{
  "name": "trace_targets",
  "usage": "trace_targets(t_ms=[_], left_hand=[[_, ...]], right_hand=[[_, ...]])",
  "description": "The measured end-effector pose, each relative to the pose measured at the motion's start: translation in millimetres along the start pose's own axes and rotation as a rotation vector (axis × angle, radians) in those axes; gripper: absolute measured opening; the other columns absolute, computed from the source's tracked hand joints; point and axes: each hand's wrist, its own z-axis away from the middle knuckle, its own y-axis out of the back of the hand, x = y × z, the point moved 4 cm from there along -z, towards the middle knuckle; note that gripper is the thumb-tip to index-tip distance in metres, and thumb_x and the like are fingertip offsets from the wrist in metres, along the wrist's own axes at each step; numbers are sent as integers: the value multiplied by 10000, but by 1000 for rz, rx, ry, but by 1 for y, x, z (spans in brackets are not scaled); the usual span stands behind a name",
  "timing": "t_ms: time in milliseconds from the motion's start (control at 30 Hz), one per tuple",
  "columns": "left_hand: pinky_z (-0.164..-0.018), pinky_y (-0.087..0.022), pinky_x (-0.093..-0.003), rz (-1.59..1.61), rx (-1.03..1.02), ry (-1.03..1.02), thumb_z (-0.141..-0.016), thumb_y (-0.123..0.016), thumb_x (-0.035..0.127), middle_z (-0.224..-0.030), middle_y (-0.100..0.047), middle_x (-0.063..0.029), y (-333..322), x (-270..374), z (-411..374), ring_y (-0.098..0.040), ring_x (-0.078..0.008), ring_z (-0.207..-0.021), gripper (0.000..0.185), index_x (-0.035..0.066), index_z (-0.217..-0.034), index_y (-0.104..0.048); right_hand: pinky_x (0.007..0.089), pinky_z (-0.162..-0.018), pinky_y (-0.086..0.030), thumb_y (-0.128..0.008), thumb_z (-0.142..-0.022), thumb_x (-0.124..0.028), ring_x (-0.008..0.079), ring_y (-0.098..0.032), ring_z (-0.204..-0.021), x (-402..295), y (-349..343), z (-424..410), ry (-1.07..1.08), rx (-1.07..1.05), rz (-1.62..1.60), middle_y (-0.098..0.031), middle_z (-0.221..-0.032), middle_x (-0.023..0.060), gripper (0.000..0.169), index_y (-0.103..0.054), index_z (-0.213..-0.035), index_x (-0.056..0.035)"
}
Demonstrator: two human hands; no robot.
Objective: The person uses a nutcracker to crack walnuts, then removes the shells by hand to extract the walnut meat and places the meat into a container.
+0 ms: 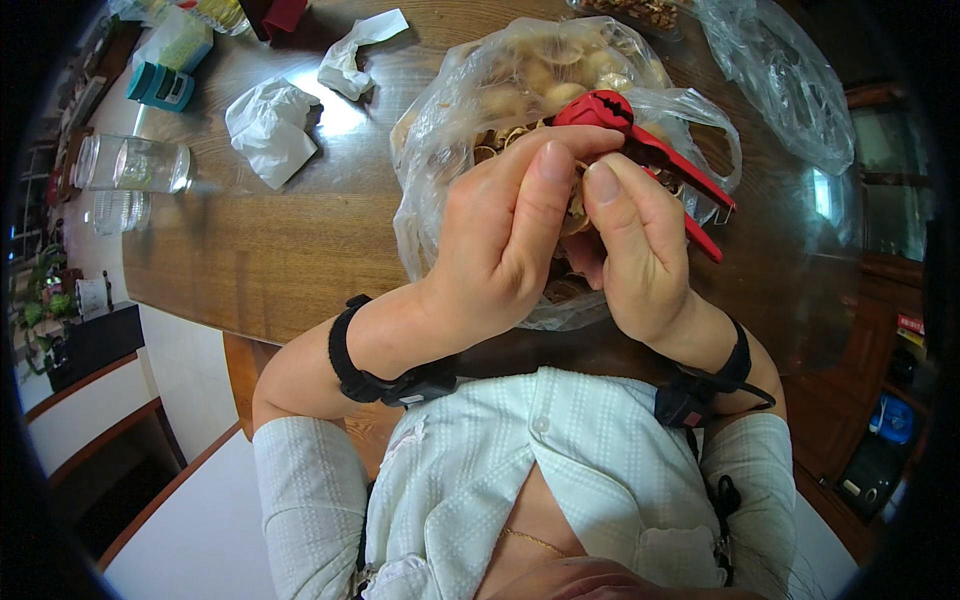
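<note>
My left hand (510, 217) and my right hand (637, 240) meet over a clear plastic bag (420, 180). Fingers and thumbs of both close around a small brown nut or piece of shell (574, 214), mostly hidden between them. Pale, round whole nuts (566, 93) fill the far part of the bag, and broken shells (487, 142) lie nearer, partly under my hands. Just beyond my fingertips a red nutcracker (675, 161) rests across the bag, its handles pointing right.
Crumpled white tissues (271, 131) lie left of the bag on the wooden table (300, 247). Farther left are a glass jar (131, 163) and a teal container (160, 87). An empty-looking plastic bag (787, 90) is at the right, beside a clear tub of nut pieces (634, 13).
</note>
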Motion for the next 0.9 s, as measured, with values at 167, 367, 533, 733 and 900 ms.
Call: trace_targets(t_ms=[167,367,533,733,900], left_hand=[[-550,-462,-218,172,-12,151,-1057,-334,287,-779,-626,-61,-4,-1,0,-588,-97,-597,416,-37,-1139,-582],[-499,-335,-165,431,-6,381,-1043,-311,395,-790,-602,-16,-1,-8,-7,-475,-47,-593,512,-10,-1209,-577],[-516,-360,-151,516,-61,460,-1034,-368,391,-911,-606,-28,1,-5,-7,-465,-32,-608,486,43,-1362,-455],[-530,-373,-148,464,-175,355,-974,-464,500,-970,-607,-19,2,-6,-7,-505,-37,-633,607,29,-1357,-446],[-626,-448,-169,515,-324,436,-888,-656,442,-1056,-615,-28,8,1,-7,-587,-51,-770,657,12,-1339,-449]], right_hand=[[236,-504,-396,-409,-1035,-255,75,-482,-572,3,2,-1,-14,16,28,-513,-667,1,321,-534,-871,-9],[208,-553,-428,-462,-1022,-271,70,-532,-614,-4,7,-9,94,11,57,-565,-703,9,297,-530,-889,-14],[168,-596,-398,-711,-855,-122,43,-503,-736,-4,13,-11,132,-26,-104,-539,-1011,41,375,-532,-1155,15],[245,-785,-550,-739,-777,49,131,-618,-945,-5,17,-12,223,-55,-114,-543,-1084,60,375,-548,-1099,24],[243,-736,-561,-745,-765,65,123,-654,-842,-8,20,-10,251,15,-240,-624,-962,58,356,-537,-1048,6]])
